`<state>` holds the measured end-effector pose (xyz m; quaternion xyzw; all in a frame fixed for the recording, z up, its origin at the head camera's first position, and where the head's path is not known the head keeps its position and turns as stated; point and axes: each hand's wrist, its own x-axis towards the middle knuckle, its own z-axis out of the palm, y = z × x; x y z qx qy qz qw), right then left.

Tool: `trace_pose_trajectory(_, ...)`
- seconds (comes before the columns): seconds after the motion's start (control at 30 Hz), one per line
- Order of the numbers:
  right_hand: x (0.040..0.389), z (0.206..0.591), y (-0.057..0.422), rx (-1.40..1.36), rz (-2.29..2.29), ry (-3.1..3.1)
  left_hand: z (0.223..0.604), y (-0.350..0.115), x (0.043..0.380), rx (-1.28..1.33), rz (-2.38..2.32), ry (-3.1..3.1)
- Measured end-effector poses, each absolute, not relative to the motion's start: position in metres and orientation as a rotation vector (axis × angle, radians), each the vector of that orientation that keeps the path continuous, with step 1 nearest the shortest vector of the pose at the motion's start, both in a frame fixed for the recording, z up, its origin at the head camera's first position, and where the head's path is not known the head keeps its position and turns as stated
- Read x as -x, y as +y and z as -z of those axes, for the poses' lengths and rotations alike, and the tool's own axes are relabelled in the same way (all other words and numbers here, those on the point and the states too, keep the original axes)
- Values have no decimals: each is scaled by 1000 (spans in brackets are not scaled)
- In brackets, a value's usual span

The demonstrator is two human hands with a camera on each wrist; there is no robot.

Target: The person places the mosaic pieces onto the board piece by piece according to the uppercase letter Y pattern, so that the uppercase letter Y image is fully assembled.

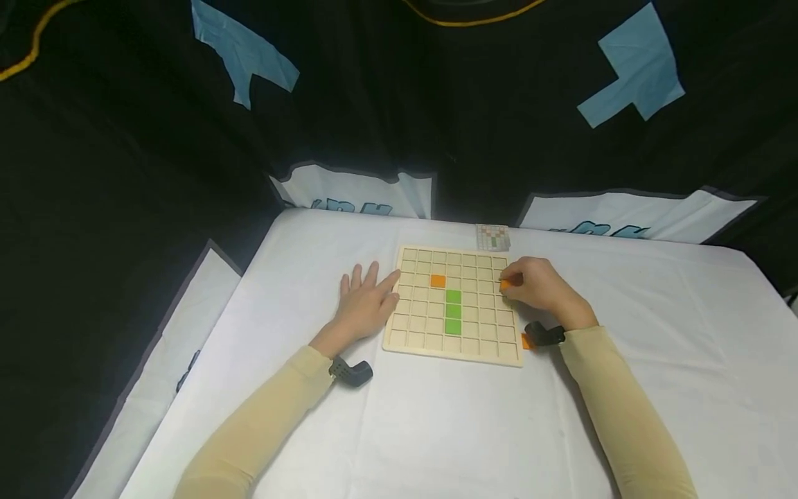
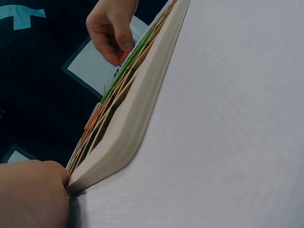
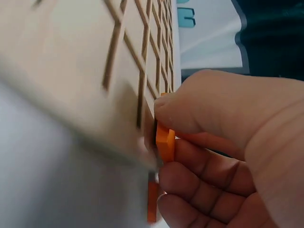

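Black curtain [image 1: 374,90] backed a white table [image 1: 467,430] bearing a gridded board [image 1: 470,314]

At the board's nine o'clock, the left hand [image 1: 364,308] was spread wide, index finger and thumb touching the rim; at three o'clock, the right hand [image 1: 541,287] narrowly pinched an orange tile [image 3: 165,145] at the edge. A small card [image 1: 493,238] lay at one o'clock. Green tiles [image 1: 453,312] formed a central column, an inset orange tile [image 1: 438,281] at their eleven; a loose orange tile [image 1: 526,342] lay at four

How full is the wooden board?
Mostly empty: the board plainly holds three green tiles and one orange tile; most squares are bare, some partly hidden behind the right hand.
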<state>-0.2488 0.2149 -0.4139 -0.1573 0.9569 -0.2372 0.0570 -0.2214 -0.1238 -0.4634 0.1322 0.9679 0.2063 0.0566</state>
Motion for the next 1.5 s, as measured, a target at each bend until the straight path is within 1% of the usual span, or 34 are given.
trace_pose_trajectory(0.23, 259, 408, 194, 645, 743, 2891, 463, -121, 220, -392, -641, 2929)
trace_pose_trajectory(0.53, 273, 404, 167, 690, 731, 2873, 463, -119, 221, -393, -630, 2930)
trace_pose_trajectory(1.0, 291, 402, 132, 892, 747, 2825, 464, -122, 221, -383, -630, 2935)
trace_pose_trajectory(1.5, 302, 408, 99, 827, 717, 2789, 464, -124, 221, -386, -621, 2932)
